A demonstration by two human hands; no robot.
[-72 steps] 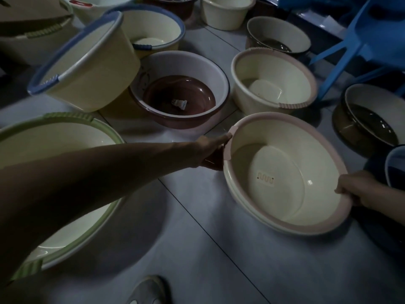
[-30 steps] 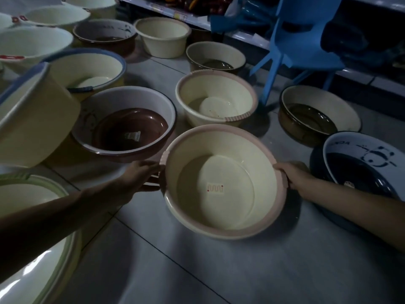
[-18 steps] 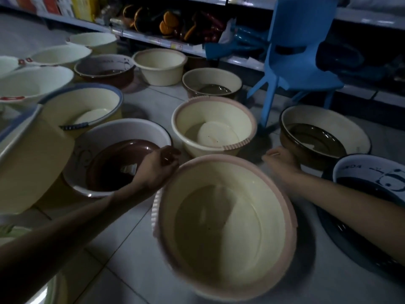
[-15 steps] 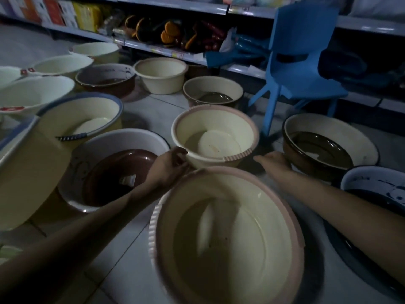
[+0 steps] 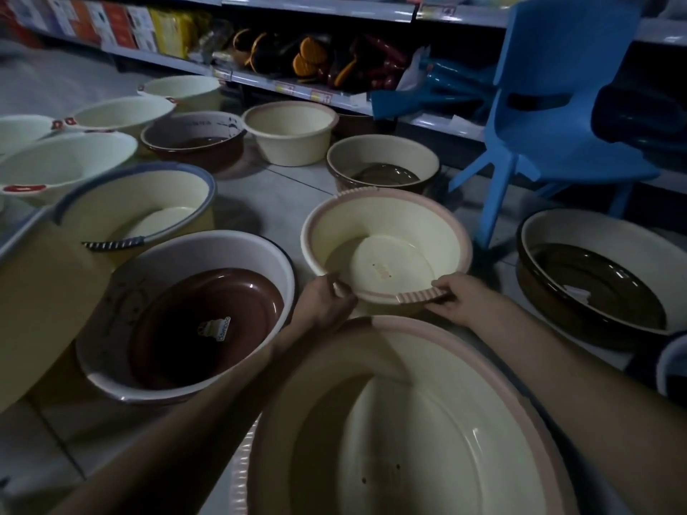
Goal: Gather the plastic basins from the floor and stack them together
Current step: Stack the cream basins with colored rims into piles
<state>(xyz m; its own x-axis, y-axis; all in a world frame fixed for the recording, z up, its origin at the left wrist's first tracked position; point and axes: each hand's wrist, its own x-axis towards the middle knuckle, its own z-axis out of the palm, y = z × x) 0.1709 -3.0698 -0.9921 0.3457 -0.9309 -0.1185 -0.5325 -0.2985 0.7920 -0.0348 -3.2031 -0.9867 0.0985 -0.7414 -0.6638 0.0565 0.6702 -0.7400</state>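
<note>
Cream basin (image 5: 386,250): smooth plastic, soft sheen inside, pink rim with a ribbed grip section. Larger cream basin (image 5: 409,440) nearest camera: same smooth plastic, glossy highlights on its base, ribbed rim edge. Brown-lined basin (image 5: 186,314): glossy plastic, paper-like label on its bottom. Floor (image 5: 282,195): smooth grey tiles, dull finish. Blue chair (image 5: 557,117): moulded plastic, matt.
</note>
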